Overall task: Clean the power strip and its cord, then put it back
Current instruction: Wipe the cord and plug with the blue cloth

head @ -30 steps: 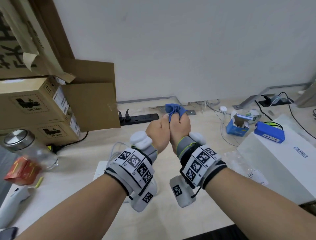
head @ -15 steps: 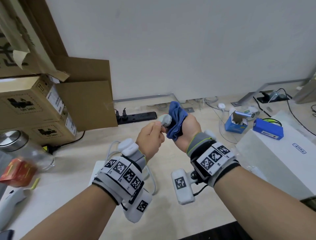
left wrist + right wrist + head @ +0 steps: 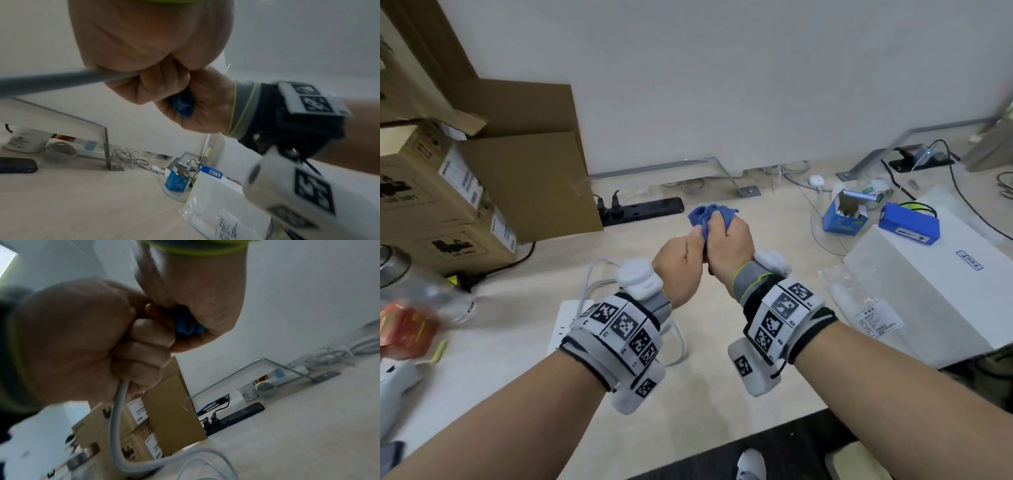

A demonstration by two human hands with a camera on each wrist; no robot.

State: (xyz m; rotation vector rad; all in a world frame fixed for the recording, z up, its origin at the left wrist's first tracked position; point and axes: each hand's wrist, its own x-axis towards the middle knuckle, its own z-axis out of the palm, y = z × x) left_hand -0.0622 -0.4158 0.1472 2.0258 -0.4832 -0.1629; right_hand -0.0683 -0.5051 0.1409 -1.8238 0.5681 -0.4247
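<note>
Both hands meet above the middle of the desk. My right hand (image 3: pixel 729 243) grips a bunched blue cloth (image 3: pixel 709 214), which also shows inside its fist as the blue cloth (image 3: pixel 187 327). My left hand (image 3: pixel 678 263) is closed in a fist against it, gripping the white cord (image 3: pixel 117 418), which hangs down from the fist and loops on the desk. The cord's plug end is hidden between the hands and the cloth. The white power strip (image 3: pixel 566 325) lies flat on the desk under my left wrist, mostly covered by it, with loops of cord (image 3: pixel 681 346) beside it.
A black power strip (image 3: pixel 643 210) with plugs in it lies along the wall. Cardboard boxes (image 3: pixel 448 205) are stacked at left, with a glass jar (image 3: pixel 393 270) and a red packet (image 3: pixel 404 329) in front. At right stand a white box (image 3: pixel 928 291), a blue pack (image 3: pixel 909 224) and a blue carton (image 3: pixel 844 216).
Half a second ago the hands were slightly apart, with the white plug showing at the left fingertips. Now the right hand has drawn the cloth back over it and the fists touch.
</note>
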